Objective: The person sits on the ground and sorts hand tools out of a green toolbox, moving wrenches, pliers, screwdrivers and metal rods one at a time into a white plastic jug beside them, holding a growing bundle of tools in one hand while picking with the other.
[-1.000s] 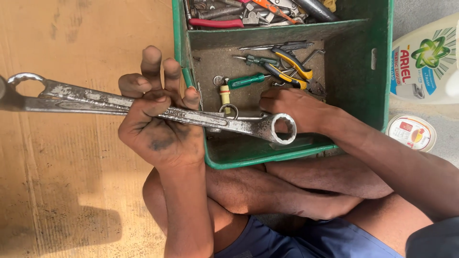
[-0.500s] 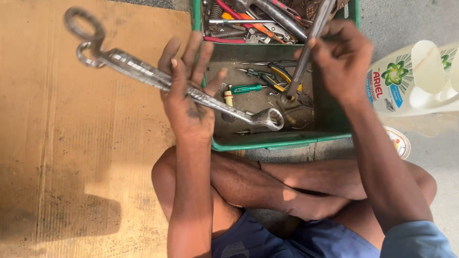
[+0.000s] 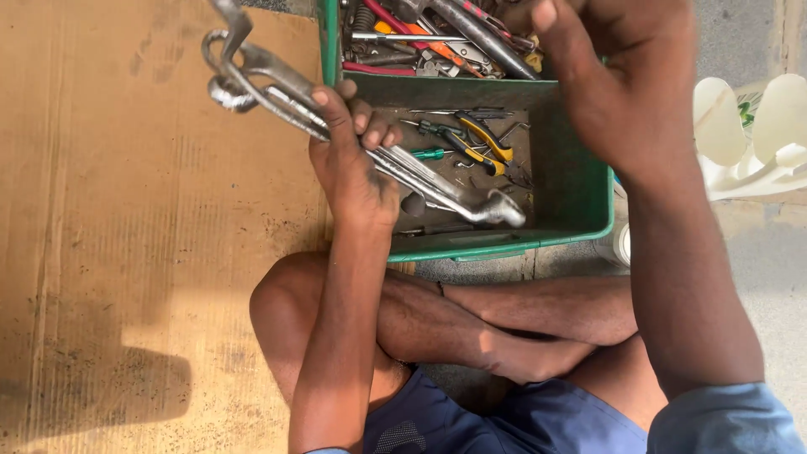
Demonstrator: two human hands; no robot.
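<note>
My left hand [image 3: 353, 181] fingers wrapped round big wrenches [image 3: 395, 164], bundled over green toolbox [image 3: 580, 193]; right hand [image 3: 622, 92] fingers loosely curled, grip unclear.

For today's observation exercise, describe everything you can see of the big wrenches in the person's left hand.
The wrenches are long, grey, worn metal bars, at least two bunched together, with ring ends. The left hand grips them near the middle, fingers wrapped over. They slant from upper left, where looped ends stick out above the cardboard sheet, down to lower right, where a ring end hangs over the green toolbox. Whether that end touches the box is unclear.
</note>
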